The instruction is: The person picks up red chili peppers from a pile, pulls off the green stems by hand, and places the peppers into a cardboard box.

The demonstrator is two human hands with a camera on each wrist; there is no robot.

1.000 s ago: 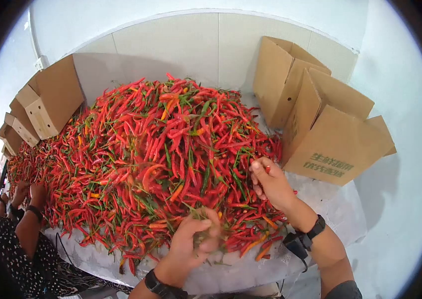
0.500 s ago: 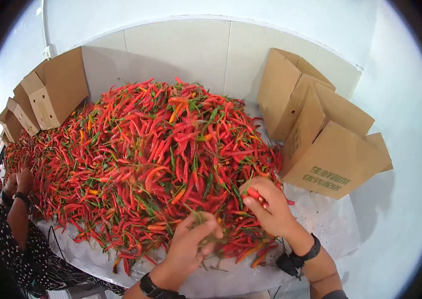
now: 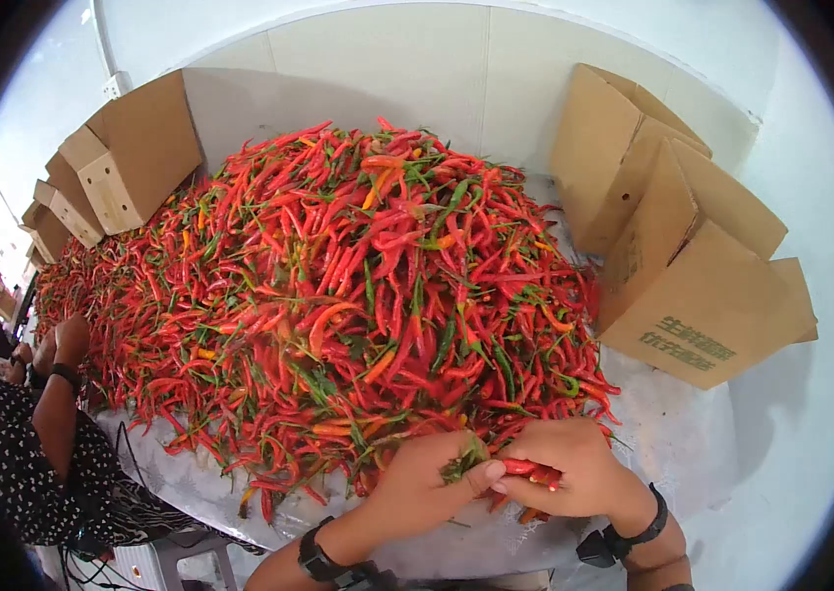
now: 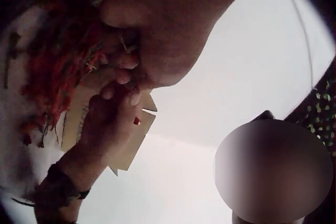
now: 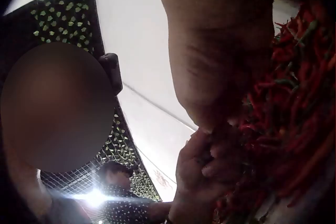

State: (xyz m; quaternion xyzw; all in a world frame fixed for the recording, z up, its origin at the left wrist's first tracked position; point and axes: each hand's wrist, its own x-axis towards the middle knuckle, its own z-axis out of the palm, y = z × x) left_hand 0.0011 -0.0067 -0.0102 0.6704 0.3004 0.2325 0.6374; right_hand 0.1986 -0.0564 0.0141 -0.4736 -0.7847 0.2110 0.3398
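Observation:
In the head view both hands meet at the near edge of a large heap of chili peppers [image 3: 338, 286], mostly red with some green and orange. My left hand [image 3: 422, 488] holds a small bunch of green chili stems [image 3: 466, 459], its thumb stretched toward the right hand. Curled round a few red chili peppers [image 3: 520, 466] is my right hand [image 3: 575, 468], the peppers pointing between the two hands. The wrist views are dark; there the left hand [image 4: 168, 40] and right hand [image 5: 226, 71] come fingertip to fingertip, which partly hides the peppers.
Two open cardboard boxes [image 3: 707, 305] stand right of the heap, and more cardboard boxes [image 3: 146, 148] line its far left. At the left another person's hand [image 3: 70, 342] is at the heap. A white plastic stool [image 3: 156, 561] is below the covered table [image 3: 673, 414].
My right hand has drawn back from the heap's right side, down toward the left hand, with red chili peppers in it. The left hand has shifted right, still holding the stems.

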